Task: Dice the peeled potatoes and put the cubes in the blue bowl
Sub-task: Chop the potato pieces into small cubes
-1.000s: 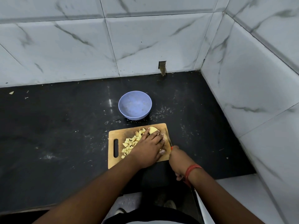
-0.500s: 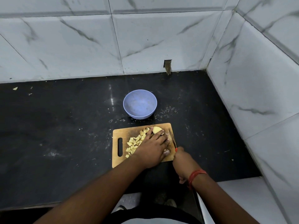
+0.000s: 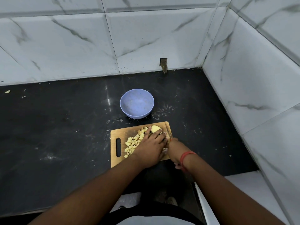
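A wooden cutting board (image 3: 118,133) lies on the black counter. A pile of yellow potato cubes (image 3: 133,142) sits on its middle. At the board's far right edge lies a peeled potato piece (image 3: 155,128), and my left hand (image 3: 151,146) rests over it with straight fingers pressing it down. My right hand (image 3: 175,151) grips a knife (image 3: 168,131) by its handle, the thin blade lying along the right side of the potato. The blue bowl (image 3: 136,108) stands just beyond the board; I see no cubes in it.
Marble-tiled walls close the counter at the back and on the right (image 3: 243,78). Crumbs and scraps dot the black counter (image 3: 56,127) around the bowl. The counter's front edge runs just below the board. A small hole (image 3: 163,64) marks the back wall.
My hands stay on the potato and knife with little movement; the view has shifted slightly. The knife blade lies a bit closer to my left fingers.
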### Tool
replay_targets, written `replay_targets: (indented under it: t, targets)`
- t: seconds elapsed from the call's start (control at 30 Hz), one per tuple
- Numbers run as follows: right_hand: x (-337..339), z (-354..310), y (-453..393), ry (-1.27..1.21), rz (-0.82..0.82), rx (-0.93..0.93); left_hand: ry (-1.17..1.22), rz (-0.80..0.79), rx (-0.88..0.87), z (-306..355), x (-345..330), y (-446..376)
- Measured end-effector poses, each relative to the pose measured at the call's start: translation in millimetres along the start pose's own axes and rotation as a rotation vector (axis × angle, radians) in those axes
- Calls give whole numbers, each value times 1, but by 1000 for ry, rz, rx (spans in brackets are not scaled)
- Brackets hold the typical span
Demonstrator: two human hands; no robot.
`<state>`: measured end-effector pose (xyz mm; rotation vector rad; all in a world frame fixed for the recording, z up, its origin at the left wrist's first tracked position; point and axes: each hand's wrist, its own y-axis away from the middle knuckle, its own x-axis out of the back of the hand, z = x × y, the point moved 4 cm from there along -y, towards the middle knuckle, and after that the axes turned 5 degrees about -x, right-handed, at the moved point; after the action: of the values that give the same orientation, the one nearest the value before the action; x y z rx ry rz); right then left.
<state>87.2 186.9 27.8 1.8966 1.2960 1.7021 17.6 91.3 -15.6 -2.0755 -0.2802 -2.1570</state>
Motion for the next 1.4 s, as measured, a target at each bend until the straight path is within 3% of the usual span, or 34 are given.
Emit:
replay_targets:
  t: [0.1, 0.23, 0.33, 0.63, 0.83, 1.17, 1.4]
  targets:
    - [-1, -3, 3, 90, 2, 85, -6, 0, 12, 1, 1, 0]
    - [-10, 12, 9, 172, -99, -127, -8, -22, 31, 2, 3, 0]
    - [-23, 37, 14, 261, -56, 24, -19, -48, 36, 3, 3, 0]
    - [-41, 85, 33, 271, -16, 152, -6, -55, 34, 1, -2, 1]
    - [-25, 63, 33, 89, 77, 157, 29, -15, 6, -3, -6, 5]
    - [-21, 28, 17, 212, 60, 35, 47, 32, 7, -4, -8, 5]
    - [-26, 28, 12, 216, 80, 95, 51, 60, 7, -5, -8, 5]
